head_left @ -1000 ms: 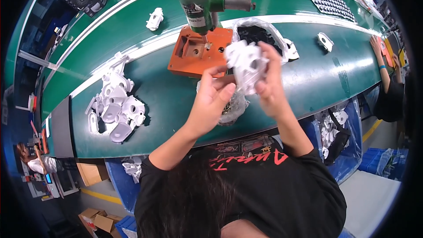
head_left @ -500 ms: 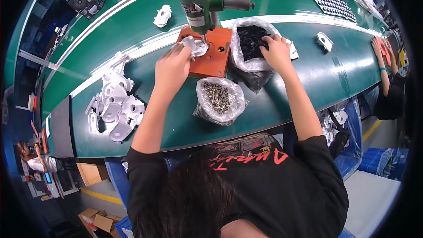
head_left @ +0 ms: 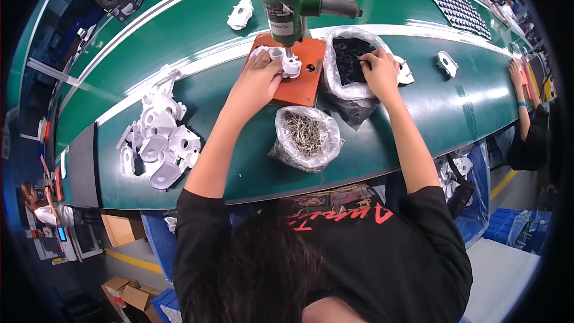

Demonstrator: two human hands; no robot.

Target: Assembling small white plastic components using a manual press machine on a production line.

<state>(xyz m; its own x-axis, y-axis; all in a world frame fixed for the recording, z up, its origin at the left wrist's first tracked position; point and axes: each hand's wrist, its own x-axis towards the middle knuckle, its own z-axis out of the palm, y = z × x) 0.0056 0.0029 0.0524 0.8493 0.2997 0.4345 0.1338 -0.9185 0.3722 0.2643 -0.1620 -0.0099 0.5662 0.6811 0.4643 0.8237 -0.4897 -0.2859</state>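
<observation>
Left hand (head_left: 258,84): closed on white housing (head_left: 292,67), already on orange fixture (head_left: 306,88) under green press (head_left: 287,37)
Right hand (head_left: 381,73): at black pieces (head_left: 347,54) in clear bag (head_left: 353,91), cannot tell whether pinching any
White heap (head_left: 156,143): left loose, apparently yet to be worked

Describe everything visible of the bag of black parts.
The crinkled, clear plastic bag stands open on the green tabletop, right of the orange fixture. Its whitish upper edge spreads wide around black parts; the lower front looks darker. Fingers of the right hand are over its mouth, touch unclear.
</observation>
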